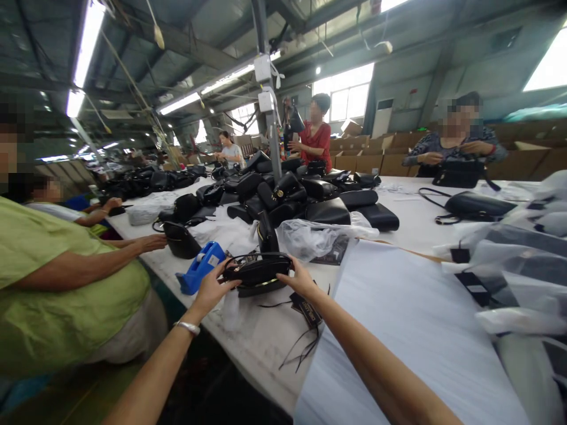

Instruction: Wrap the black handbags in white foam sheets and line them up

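Between my two hands is a small black handbag [259,271] with a top handle and a gold-coloured strip along its lower side. My left hand [215,287] grips its left end, thumb on the near side. At the right end my right hand [301,278] holds it the same way. Black hang tags [306,311] with thin black cords lie on the table just right of the bag. A blue tape dispenser [201,267] stands close to my left hand. Behind the held bag, another black bag [267,233] stands upright.
A pile of black bags [283,195] covers the table's middle around a metal post [272,130]. White sheets [398,330] lie at right, beside plastic-wrapped bags [518,265]. A co-worker in green [66,283] sits close on my left; others work across the table.
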A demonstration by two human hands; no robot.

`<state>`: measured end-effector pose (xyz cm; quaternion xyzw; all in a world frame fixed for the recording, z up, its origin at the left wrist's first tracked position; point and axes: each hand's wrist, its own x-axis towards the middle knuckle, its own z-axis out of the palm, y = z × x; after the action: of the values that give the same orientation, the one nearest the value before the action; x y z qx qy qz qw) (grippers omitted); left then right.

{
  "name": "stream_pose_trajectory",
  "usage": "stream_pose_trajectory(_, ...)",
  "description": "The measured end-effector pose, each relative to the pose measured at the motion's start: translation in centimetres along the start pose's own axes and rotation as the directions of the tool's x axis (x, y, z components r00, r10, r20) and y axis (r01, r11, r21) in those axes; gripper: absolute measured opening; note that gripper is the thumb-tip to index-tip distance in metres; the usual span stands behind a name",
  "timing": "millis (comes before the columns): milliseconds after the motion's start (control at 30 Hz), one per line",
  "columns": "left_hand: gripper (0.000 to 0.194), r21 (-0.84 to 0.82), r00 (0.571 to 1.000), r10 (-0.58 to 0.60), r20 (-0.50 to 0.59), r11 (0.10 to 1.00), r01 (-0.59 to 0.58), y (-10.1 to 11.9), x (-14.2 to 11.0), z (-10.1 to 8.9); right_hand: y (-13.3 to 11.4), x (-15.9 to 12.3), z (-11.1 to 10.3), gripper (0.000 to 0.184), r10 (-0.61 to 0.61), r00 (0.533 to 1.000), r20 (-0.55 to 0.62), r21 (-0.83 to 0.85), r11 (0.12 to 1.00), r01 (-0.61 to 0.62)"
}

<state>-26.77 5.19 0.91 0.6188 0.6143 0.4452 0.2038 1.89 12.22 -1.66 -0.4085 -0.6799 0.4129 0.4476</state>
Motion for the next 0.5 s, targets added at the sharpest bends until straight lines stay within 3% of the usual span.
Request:
stream_pose_trajectory(67, 0.075, -0.02, 1.0, 0.004, -0.024, 1.0, -0.004, 1.5, -0.8, 0.5, -0.8, -0.9, -0.5, 0.052, -0.014, 0.999, -0.041, -0.002, 1.0, 0.014)
stream_pose_trajectory(133, 0.074, -0.066, 0.999, 0.026, -0.03, 0.997, -0.028, 4.0, -1.7, 1.1, -2.2, -3.0, -2.3, 0.043, -0.011, 0.995, -0.102, -0.023, 1.0, 0.009)
stream_pose_trajectory(233, 0.071, -0.147, 0.996, 0.086, -0.027, 0.985, -0.089, 9.2, -3.4, 3.4, -4.8, -8.1, -7.2, 0.045, 0.0, 0.97, -0.242, -0.098, 0.995, -0.024)
stream_pose_trajectory(300, 0.066, -0.189, 0.994, 0.107, 0.037, 0.977, -0.098, 12.6, -4.6, 6.0, -6.1, -12.6, -11.0, 0.045, 0.032, 0.938, -0.345, -0.174, 0.98, -0.097)
stream_pose_trajectory(400, 0.061, -0.311, 0.97, 0.124, 0.211, 0.949, -0.054, 16.4, -6.5, 11.3, -6.7, -20.1, -16.0, 0.049, 0.149, 0.814, -0.562, -0.285, 0.888, -0.359)
stream_pose_trajectory(500, 0.054, -0.439, 0.875, 0.18, 0.449, 0.898, 0.041, 18.4, -8.4, 17.1, -5.9, -27.0, -19.2, 0.055, 0.204, 0.645, -0.736, -0.299, 0.757, -0.581)
